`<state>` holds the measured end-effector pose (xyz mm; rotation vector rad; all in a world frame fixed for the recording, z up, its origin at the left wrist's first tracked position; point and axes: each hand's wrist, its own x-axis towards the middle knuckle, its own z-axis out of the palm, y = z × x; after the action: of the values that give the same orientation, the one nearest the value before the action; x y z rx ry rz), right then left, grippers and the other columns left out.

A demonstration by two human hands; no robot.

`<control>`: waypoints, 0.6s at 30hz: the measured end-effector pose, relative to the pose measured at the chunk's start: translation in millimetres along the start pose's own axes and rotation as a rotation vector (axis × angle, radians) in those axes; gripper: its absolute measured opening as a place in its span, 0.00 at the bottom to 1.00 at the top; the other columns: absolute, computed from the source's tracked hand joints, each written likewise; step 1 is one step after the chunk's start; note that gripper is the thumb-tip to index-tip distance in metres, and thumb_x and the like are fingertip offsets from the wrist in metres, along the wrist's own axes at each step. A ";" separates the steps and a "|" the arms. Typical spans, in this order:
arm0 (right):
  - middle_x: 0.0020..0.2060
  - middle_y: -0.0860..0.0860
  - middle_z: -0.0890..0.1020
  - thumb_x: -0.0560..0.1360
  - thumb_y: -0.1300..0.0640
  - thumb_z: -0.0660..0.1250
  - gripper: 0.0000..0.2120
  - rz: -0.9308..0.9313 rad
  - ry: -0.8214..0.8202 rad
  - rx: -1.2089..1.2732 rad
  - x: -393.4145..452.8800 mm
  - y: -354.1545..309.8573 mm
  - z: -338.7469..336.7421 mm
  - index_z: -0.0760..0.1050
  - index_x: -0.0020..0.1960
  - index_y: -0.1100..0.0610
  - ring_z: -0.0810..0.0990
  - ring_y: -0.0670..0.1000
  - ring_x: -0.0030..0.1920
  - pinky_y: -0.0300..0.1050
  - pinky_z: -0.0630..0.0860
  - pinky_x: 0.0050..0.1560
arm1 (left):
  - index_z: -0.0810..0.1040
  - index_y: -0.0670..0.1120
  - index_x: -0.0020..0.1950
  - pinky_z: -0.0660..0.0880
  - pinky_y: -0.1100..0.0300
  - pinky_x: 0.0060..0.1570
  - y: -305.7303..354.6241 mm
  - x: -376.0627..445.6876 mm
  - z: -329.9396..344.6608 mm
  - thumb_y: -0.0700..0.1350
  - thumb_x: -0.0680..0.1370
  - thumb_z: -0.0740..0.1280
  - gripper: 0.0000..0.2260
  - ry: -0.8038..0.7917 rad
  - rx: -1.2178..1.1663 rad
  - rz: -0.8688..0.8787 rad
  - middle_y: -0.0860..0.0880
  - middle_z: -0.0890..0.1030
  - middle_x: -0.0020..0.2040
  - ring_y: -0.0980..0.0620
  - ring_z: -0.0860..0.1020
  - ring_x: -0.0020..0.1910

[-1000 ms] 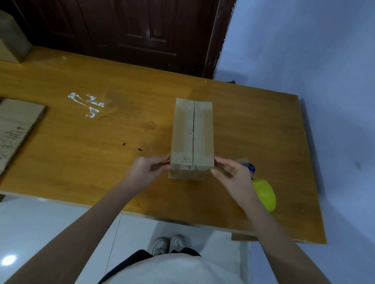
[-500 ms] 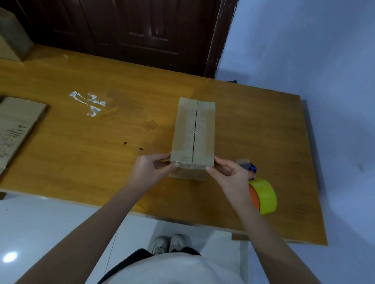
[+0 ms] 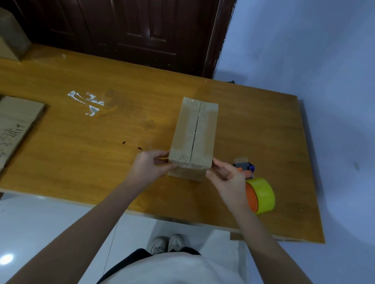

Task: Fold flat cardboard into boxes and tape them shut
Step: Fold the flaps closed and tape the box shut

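Box (image 3: 194, 133), frame centre, pinched at its near corners between left hand (image 3: 150, 166) and right hand (image 3: 227, 177); bare table (image 3: 110, 169) lies to its left.

One camera sits on my head, looking forward and steeply down over my arms. My left hand (image 3: 148, 167) and right hand (image 3: 227, 180) fall mid-frame, the table (image 3: 83, 156) beyond them, my shoes (image 3: 168, 244) below.

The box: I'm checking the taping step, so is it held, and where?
Yes. The left hand and right hand pinch the cardboard box at its two near top corners.
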<state>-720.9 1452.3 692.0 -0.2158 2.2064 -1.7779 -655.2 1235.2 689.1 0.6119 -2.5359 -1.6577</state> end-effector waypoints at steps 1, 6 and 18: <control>0.57 0.53 0.81 0.71 0.68 0.72 0.19 0.004 -0.003 -0.013 -0.5 -2.3 -0.1 0.76 0.61 0.62 0.80 0.45 0.57 0.37 0.76 0.58 | 0.76 0.43 0.63 0.81 0.51 0.48 2.8 -2.2 2.3 0.45 0.70 0.75 0.23 0.017 0.002 0.004 0.48 0.81 0.56 0.55 0.81 0.52; 0.49 0.44 0.82 0.73 0.52 0.71 0.11 0.013 0.012 -0.117 -1.0 -13.9 -3.6 0.78 0.54 0.53 0.79 0.38 0.52 0.32 0.75 0.51 | 0.61 0.51 0.75 0.77 0.57 0.56 16.2 -9.8 -1.1 0.56 0.66 0.76 0.41 -0.083 0.078 0.036 0.50 0.76 0.63 0.54 0.78 0.56; 0.53 0.51 0.82 0.70 0.55 0.74 0.18 -0.162 0.031 -0.334 1.6 -11.9 2.3 0.77 0.57 0.60 0.79 0.45 0.55 0.30 0.74 0.54 | 0.68 0.52 0.71 0.80 0.56 0.49 8.6 -9.5 -0.7 0.53 0.75 0.68 0.25 0.008 0.257 0.194 0.45 0.78 0.62 0.50 0.82 0.49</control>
<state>-722.6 1447.0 702.9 -0.4527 2.5638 -1.4836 -648.8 1240.8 698.7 0.3688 -2.7242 -1.2779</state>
